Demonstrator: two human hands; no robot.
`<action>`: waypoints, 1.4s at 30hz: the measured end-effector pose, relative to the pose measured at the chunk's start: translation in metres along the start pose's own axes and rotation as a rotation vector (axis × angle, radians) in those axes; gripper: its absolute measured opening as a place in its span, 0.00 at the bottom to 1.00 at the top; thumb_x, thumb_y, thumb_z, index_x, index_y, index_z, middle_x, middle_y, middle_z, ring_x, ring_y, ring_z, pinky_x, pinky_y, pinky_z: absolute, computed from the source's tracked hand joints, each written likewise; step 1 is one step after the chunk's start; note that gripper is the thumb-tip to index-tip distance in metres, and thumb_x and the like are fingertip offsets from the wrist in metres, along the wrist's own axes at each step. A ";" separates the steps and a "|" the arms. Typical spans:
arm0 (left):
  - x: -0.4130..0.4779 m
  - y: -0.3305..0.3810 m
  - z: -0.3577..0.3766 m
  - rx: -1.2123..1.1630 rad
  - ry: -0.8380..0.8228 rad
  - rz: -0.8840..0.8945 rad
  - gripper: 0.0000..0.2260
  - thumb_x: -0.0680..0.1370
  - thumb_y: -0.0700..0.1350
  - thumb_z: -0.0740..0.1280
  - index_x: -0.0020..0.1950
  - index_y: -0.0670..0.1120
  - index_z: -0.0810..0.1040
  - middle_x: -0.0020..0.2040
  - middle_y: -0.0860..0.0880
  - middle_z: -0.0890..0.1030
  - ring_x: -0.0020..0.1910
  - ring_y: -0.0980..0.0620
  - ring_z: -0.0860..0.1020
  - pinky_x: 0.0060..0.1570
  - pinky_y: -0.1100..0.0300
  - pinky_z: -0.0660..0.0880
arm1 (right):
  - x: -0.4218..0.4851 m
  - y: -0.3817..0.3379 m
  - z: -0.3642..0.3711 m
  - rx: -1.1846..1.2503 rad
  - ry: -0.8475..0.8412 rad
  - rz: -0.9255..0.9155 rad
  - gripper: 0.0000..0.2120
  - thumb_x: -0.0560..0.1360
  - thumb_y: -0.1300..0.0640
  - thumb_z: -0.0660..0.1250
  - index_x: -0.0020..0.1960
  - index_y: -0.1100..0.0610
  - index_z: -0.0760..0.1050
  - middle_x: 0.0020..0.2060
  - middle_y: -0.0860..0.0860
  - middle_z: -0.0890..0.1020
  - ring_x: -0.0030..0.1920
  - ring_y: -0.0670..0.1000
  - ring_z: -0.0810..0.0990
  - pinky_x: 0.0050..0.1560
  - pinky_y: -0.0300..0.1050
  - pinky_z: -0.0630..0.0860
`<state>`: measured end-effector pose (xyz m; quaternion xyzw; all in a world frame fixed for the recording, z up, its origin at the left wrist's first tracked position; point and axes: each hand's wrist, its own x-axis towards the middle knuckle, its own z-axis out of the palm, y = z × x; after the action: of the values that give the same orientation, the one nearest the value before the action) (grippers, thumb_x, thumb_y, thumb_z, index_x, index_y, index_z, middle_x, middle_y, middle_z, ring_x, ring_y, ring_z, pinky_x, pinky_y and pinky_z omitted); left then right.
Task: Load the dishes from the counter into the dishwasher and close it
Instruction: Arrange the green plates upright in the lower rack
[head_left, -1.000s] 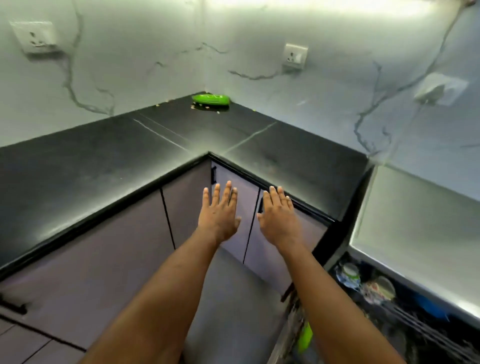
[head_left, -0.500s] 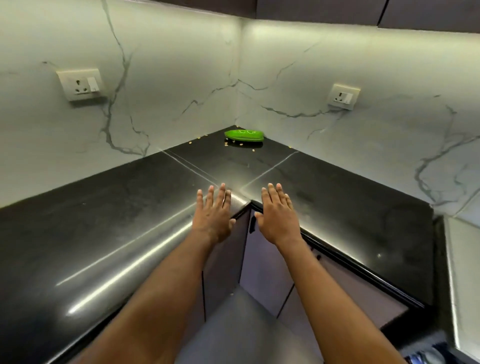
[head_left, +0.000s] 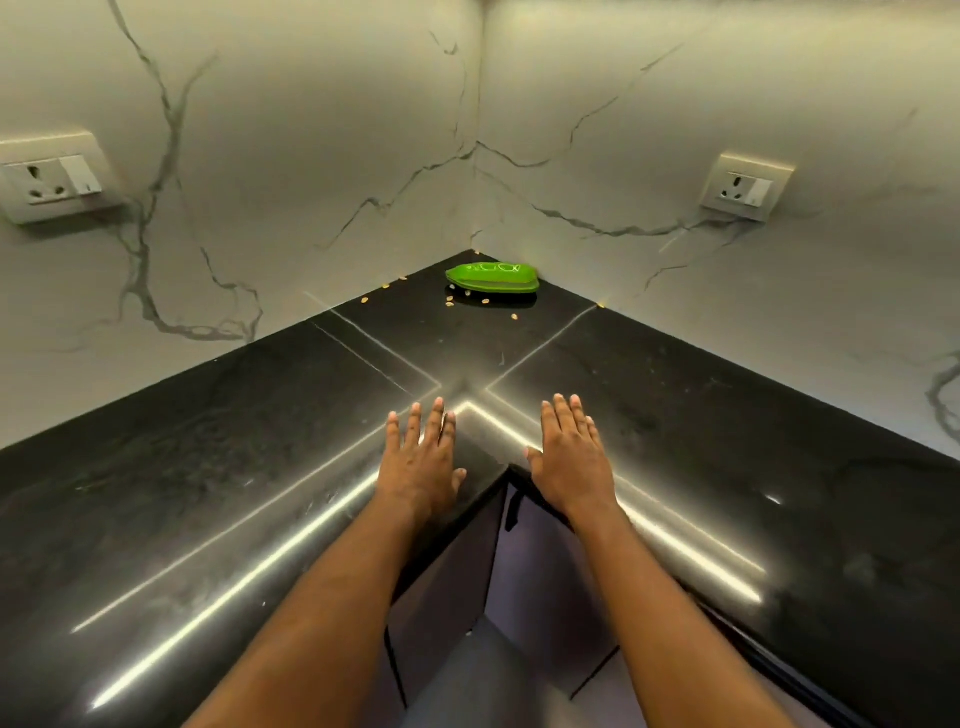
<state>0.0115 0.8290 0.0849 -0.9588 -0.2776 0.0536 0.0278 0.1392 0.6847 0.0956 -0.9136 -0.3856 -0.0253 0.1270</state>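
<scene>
Green dish (head_left: 492, 278) lies upside-down-looking in the far corner of the black L-shaped counter (head_left: 208, 467), just beside both wall faces, with scattered crumbs (head_left: 449, 303) on its near side. Bare counter runs left and right of it. Left hand (head_left: 421, 457) and right hand (head_left: 571, 457) are flat, fingers straight and spread, holding nothing, over the near inner corner edge, well apart from the dish. Grey cabinet doors (head_left: 545, 571) sit below. On the veined white wall, one socket (head_left: 52, 179) is left and another socket (head_left: 745, 188) is right.
</scene>
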 end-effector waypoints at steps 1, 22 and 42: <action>0.012 0.000 -0.001 0.010 -0.008 -0.007 0.35 0.83 0.60 0.52 0.80 0.45 0.38 0.79 0.45 0.35 0.78 0.40 0.37 0.73 0.38 0.36 | 0.013 0.003 0.001 0.000 0.000 -0.008 0.33 0.81 0.48 0.60 0.79 0.58 0.50 0.79 0.54 0.51 0.79 0.54 0.44 0.76 0.49 0.45; 0.284 0.004 0.022 -0.188 -0.243 -0.080 0.46 0.78 0.61 0.65 0.81 0.46 0.38 0.80 0.44 0.36 0.78 0.39 0.36 0.75 0.38 0.39 | 0.296 0.056 0.055 -0.120 -0.195 -0.180 0.31 0.82 0.50 0.57 0.79 0.57 0.48 0.79 0.54 0.49 0.78 0.53 0.42 0.77 0.50 0.44; 0.403 -0.012 0.035 -0.197 -0.686 -0.058 0.72 0.59 0.60 0.82 0.75 0.45 0.25 0.74 0.47 0.23 0.73 0.32 0.29 0.71 0.29 0.40 | 0.537 0.054 0.147 -0.321 -0.308 -0.163 0.27 0.79 0.60 0.60 0.76 0.64 0.56 0.76 0.62 0.59 0.77 0.61 0.54 0.76 0.58 0.53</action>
<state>0.3392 1.0556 0.0157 -0.8749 -0.3015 0.3445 -0.1581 0.5463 1.0605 0.0193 -0.8809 -0.4639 0.0433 -0.0828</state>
